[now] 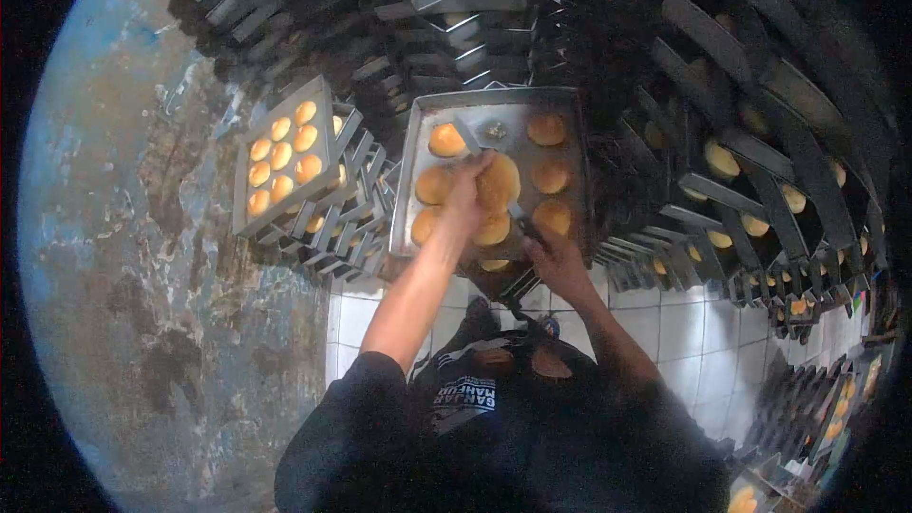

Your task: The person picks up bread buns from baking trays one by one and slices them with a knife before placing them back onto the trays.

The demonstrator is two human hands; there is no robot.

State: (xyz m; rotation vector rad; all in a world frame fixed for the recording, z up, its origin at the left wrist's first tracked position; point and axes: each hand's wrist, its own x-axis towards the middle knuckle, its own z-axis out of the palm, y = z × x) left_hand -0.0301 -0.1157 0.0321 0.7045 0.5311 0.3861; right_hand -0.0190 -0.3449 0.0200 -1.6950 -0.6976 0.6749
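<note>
A square metal baking tray point(578, 161) of golden round buns lies in front of me. My left hand point(464, 198) is closed on a bun point(500, 184) that is raised above the others near the tray's middle. My right hand point(558, 263), at the tray's near right edge, grips the dark handle of a flat metal blade, perhaps a spatula point(466, 136). The blade slants up and left, passing behind the raised bun, which hides its middle. A bare spot with residue shows at the top centre of the tray. Buns in the right column point(551, 174) sit flat.
At left, a second tray of buns point(282, 157) tops a stack beside a worn, stained wall point(171, 228). Stacked trays point(750, 152) holding buns rise on the right and at the back. White floor tiles point(655, 323) show below.
</note>
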